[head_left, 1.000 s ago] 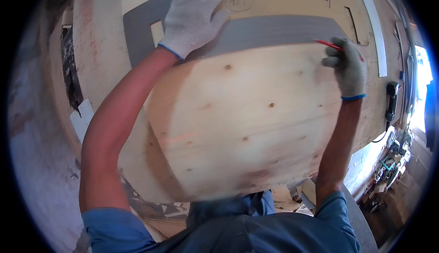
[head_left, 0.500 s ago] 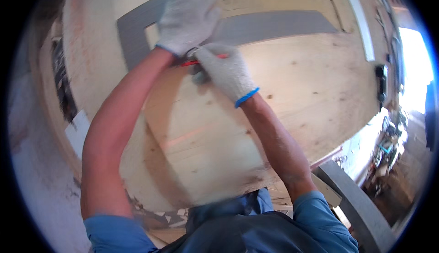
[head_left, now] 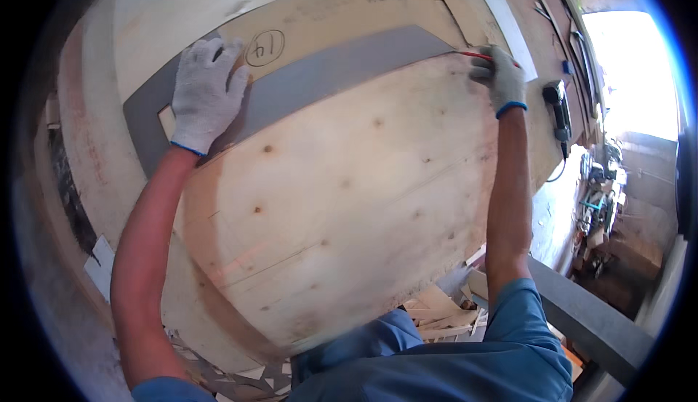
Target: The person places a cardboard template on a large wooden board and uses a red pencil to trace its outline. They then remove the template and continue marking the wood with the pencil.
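Well, the gloved right hand is closed on a slim red pencil-like stick, its tip at the grey panel's right end. Palm down, fingers loosely apart, the left hand rests on the panel's left part. Handwriting marks the tan surface along its far side, one mark circled. Both arms reach far across pale plywood.

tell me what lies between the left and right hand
In the head view, a grey strip runs from under the left hand toward the right hand, followed by pale wood and the red pencil's protruding end.
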Demonstrator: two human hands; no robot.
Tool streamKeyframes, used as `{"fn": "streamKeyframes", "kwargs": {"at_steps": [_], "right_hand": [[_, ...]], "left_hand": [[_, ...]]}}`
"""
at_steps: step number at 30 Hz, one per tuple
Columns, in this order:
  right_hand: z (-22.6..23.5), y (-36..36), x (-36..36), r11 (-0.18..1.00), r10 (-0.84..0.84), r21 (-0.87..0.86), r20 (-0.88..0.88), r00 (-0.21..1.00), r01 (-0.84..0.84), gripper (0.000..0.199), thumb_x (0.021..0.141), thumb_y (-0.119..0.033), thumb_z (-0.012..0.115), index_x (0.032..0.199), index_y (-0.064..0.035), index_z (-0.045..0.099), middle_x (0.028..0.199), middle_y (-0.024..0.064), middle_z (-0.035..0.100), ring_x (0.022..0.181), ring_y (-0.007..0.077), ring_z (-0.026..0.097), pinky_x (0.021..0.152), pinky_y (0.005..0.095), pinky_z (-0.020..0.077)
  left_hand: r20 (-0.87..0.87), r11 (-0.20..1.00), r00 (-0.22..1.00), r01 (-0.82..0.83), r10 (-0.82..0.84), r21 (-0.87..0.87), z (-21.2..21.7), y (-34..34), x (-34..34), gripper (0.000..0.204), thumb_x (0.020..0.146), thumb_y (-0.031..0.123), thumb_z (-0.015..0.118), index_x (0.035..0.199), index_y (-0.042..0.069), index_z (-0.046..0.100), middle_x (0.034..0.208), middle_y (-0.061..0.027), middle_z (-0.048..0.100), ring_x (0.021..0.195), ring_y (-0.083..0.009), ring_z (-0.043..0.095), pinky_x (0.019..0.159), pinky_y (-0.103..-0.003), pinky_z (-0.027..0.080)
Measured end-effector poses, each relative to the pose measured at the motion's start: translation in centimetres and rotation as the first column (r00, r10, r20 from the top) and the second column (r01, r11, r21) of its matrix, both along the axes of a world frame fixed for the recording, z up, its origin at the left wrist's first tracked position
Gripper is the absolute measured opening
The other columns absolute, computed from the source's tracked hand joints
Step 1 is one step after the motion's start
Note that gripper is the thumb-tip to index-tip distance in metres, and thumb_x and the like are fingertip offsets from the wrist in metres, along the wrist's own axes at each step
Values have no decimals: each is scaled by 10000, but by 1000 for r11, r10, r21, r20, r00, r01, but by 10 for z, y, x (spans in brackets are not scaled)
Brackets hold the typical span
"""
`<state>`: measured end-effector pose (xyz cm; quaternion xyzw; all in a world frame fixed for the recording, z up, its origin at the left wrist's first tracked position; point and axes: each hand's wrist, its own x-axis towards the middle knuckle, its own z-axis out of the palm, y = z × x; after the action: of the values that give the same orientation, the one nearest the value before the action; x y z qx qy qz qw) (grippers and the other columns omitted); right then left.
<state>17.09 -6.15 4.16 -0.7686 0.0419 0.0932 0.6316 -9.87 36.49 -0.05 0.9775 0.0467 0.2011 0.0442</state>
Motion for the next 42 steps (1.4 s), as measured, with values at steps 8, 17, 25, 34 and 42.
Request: {"fn": "streamKeyframes", "kwargs": {"at_steps": [8,17,25,34,42], "right_hand": [[14,104,-107,944,264,199,26,964,-264,309,1057,-197,543,1114,75,679,882,144,712,743,195,707,652,323,591],[8,284,-277,717,648,256,99,756,-648,229,1014,-143,608,1111,26,729,917,69,740,826,101,654,765,260,529],[-20,347,-292,686,715,-95,265,646,-721,244,987,-171,643,1161,-19,722,989,117,743,918,214,711,825,321,552],[-28,369,-292,673,725,-356,495,479,-649,185,960,-194,646,1064,-68,731,933,166,710,868,360,687,763,433,534],[8,297,-356,508,861,-400,239,449,-763,234,936,8,650,1162,-2,709,1017,175,724,908,324,713,822,365,555]], "left_hand": [[16,987,991,135,-134,-83,3,31,-10,356,961,220,623,1284,75,662,1287,-144,634,1237,-362,563,1100,-440,437],[-198,547,972,-100,-123,-831,32,86,-13,463,1078,412,491,1394,108,637,1336,-125,677,1228,-269,638,1070,-362,481],[-9,-259,1000,-12,-12,-966,6,122,-14,450,1057,387,540,1365,61,580,1295,-127,664,1168,-325,656,887,-473,536],[-150,582,977,-33,-154,-812,-12,139,0,245,1012,272,628,1169,92,679,987,-75,685,827,-228,628,672,-411,500],[177,7,983,177,-45,-984,-16,132,-14,208,1000,188,631,1154,71,707,1006,-96,695,821,-229,648,669,-422,528]]}}
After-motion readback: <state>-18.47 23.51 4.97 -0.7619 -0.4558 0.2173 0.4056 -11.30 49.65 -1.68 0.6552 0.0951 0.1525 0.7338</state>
